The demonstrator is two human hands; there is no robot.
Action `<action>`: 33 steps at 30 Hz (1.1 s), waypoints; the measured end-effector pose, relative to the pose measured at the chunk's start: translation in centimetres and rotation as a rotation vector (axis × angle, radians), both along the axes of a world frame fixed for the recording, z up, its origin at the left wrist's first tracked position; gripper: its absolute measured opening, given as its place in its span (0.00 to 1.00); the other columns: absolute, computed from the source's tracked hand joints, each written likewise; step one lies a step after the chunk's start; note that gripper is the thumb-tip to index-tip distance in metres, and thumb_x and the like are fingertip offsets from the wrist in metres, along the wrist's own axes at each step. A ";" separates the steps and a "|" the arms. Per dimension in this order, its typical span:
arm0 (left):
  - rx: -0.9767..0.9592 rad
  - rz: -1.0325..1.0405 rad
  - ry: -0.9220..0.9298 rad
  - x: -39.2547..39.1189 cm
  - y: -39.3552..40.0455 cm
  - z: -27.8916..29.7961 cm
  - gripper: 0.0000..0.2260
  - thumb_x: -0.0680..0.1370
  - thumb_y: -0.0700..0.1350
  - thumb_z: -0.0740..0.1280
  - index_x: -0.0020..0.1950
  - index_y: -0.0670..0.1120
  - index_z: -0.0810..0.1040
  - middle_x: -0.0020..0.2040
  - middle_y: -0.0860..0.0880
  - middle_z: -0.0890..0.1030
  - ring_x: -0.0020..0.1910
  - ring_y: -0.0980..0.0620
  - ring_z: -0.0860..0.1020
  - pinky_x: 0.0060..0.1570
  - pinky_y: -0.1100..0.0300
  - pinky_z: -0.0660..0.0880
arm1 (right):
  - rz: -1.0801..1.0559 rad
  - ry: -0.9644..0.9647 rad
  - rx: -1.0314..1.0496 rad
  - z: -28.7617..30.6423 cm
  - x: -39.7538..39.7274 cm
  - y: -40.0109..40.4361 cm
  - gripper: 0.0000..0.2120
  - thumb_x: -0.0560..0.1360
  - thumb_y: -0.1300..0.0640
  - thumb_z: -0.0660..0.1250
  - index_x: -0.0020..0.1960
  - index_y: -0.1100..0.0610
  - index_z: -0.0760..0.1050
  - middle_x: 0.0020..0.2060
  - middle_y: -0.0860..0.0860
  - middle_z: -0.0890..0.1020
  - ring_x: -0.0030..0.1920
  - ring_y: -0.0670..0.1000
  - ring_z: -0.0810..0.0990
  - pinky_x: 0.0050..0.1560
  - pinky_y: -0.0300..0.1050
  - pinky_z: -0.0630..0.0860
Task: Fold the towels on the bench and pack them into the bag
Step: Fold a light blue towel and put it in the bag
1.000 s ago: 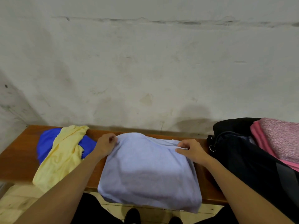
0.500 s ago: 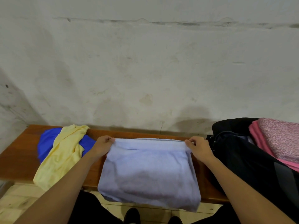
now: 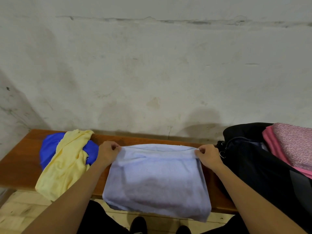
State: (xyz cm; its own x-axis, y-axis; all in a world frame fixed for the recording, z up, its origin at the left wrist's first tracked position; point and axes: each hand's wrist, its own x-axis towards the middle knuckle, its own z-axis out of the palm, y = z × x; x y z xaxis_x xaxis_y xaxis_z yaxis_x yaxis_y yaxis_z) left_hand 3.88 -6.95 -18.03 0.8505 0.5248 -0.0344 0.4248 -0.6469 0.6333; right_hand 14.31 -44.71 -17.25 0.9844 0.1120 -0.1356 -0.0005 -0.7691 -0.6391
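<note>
Towel: the pale lavender-blue terry towel (image 3: 157, 179) lies folded on the brown wooden bench (image 3: 20, 166), its long axis running left to right, near edge hanging over the front.
Far edge: held taut between my fingers.
Left hand (image 3: 108, 153): I pinch the far left corner, fingers curled.
Right hand (image 3: 208, 155): I pinch the far right corner.
Arms: both reach forward.
Bag: the black fabric bag (image 3: 263, 168) sits just right.

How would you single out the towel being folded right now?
On the brown wooden bench along the wall, look at its middle, between the crumpled yellow cloth and the black bag. The pale lavender terry towel lies flat there, the only one pinched at both far corners.
</note>
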 end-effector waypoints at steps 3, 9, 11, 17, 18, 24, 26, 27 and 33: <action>-0.008 0.022 -0.022 0.0 -0.4 -0.1 0.06 0.77 0.38 0.68 0.48 0.39 0.84 0.46 0.42 0.83 0.42 0.50 0.75 0.46 0.59 0.72 | -0.013 0.014 0.077 -0.3 -0.2 0.5 0.09 0.78 0.59 0.69 0.41 0.59 0.84 0.33 0.50 0.82 0.37 0.47 0.78 0.36 0.34 0.71; -0.060 -0.029 0.023 0.3 -0.2 -0.5 0.05 0.76 0.39 0.71 0.47 0.39 0.85 0.45 0.43 0.84 0.44 0.48 0.78 0.45 0.60 0.73 | -0.070 0.124 0.395 -0.5 -0.2 0.6 0.05 0.78 0.58 0.70 0.47 0.56 0.85 0.44 0.49 0.85 0.48 0.50 0.82 0.51 0.44 0.79; -0.051 -0.024 0.027 0.2 0.1 -0.4 0.04 0.75 0.40 0.71 0.46 0.39 0.85 0.43 0.43 0.83 0.43 0.48 0.78 0.44 0.59 0.73 | -0.105 0.149 0.465 -0.4 -0.2 0.7 0.05 0.78 0.59 0.69 0.46 0.55 0.84 0.45 0.50 0.85 0.49 0.50 0.82 0.53 0.45 0.79; -0.002 -0.055 0.066 0.0 0.2 0.1 0.03 0.74 0.40 0.73 0.42 0.41 0.82 0.38 0.47 0.80 0.38 0.52 0.75 0.39 0.61 0.72 | -0.130 0.100 0.427 -0.8 -0.2 0.7 0.06 0.78 0.58 0.69 0.51 0.57 0.84 0.45 0.48 0.85 0.50 0.49 0.82 0.52 0.44 0.78; -0.008 -0.071 0.078 0.0 0.3 0.1 0.04 0.73 0.41 0.74 0.40 0.41 0.82 0.37 0.47 0.80 0.37 0.52 0.76 0.38 0.61 0.72 | -0.146 0.088 0.422 -0.8 -0.2 0.7 0.07 0.78 0.58 0.69 0.52 0.57 0.84 0.44 0.47 0.84 0.50 0.49 0.81 0.51 0.43 0.77; -0.025 -0.081 0.081 -0.4 1.0 0.2 0.06 0.71 0.41 0.75 0.38 0.42 0.80 0.36 0.47 0.81 0.36 0.51 0.78 0.34 0.63 0.73 | -0.180 0.037 0.401 -0.5 -0.7 0.5 0.07 0.78 0.60 0.69 0.52 0.61 0.84 0.41 0.46 0.83 0.45 0.46 0.80 0.52 0.45 0.79; -0.035 -0.081 0.072 -0.5 1.1 0.2 0.06 0.71 0.41 0.76 0.38 0.42 0.81 0.36 0.47 0.81 0.36 0.51 0.78 0.34 0.63 0.73 | -0.183 0.028 0.380 -0.4 -0.8 0.4 0.07 0.79 0.60 0.68 0.51 0.61 0.84 0.39 0.45 0.82 0.43 0.44 0.79 0.46 0.41 0.76; -0.043 -0.090 0.069 -0.5 1.1 0.2 0.06 0.71 0.42 0.76 0.38 0.41 0.81 0.36 0.47 0.81 0.36 0.51 0.78 0.34 0.63 0.73 | -0.184 0.026 0.372 -0.3 -0.9 0.3 0.07 0.79 0.60 0.68 0.51 0.62 0.84 0.38 0.46 0.82 0.43 0.45 0.79 0.44 0.39 0.75; -0.023 -0.194 0.105 -0.3 1.1 0.4 0.05 0.71 0.41 0.76 0.38 0.43 0.81 0.36 0.48 0.82 0.37 0.50 0.79 0.34 0.64 0.74 | -0.159 0.016 0.314 -0.2 -1.0 -0.1 0.08 0.79 0.61 0.68 0.55 0.62 0.83 0.40 0.45 0.81 0.44 0.43 0.78 0.40 0.32 0.72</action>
